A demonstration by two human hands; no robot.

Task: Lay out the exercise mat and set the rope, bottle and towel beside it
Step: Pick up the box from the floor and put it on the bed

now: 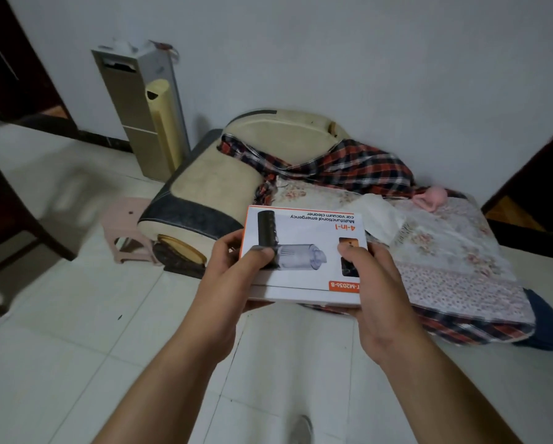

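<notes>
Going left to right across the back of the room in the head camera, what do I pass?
Tall cabinet → pink stool → beige cushion → plaid cloth → pink item on the floral cover.

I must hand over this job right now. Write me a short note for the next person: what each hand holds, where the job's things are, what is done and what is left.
Left hand: grips the left edge of a white car vacuum box, thumb on top.
Right hand: grips the box's right edge, thumb on top. The box is held in the air in front of the sofa, its print upside down to the holder.
Job's things: no mat, rope or bottle is in view. A white cloth lies on the floral cover; whether it is the towel, I cannot tell.
Done: nothing visible.
Left: everything. The box probably needs putting down first; the tiled floor looks free for the mat.
</notes>
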